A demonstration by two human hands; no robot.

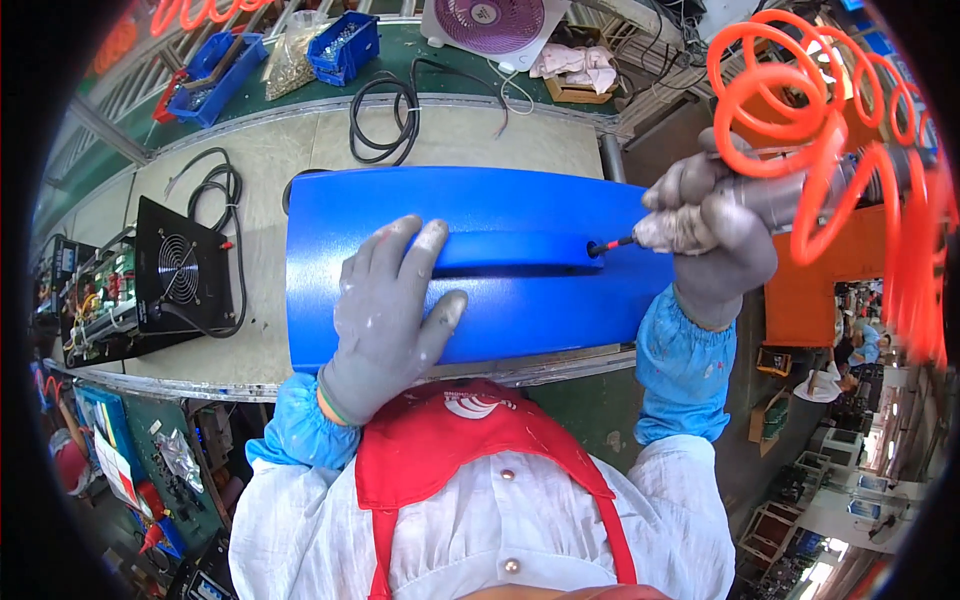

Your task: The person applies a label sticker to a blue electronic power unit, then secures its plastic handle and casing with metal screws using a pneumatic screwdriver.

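Blue casing (520, 320) beside bench's front edge (240, 393)

The casing (350, 215) and its handle (510, 248) are uniformly blue. The left glove (385, 310) and right glove (712, 225) are grey, blotched with white. The power tool (775, 202) is grey; its bit (616, 243) is black with a red band, and the coiled hose (828, 165) is orange-red. The apron (430, 460) is red with a white emblem (470, 404), the shirt (500, 520) white, the sleeve covers (685, 375) light blue. The fan (500, 28) is purple within a white frame (437, 20); the benchtop (540, 138) is pale beige.
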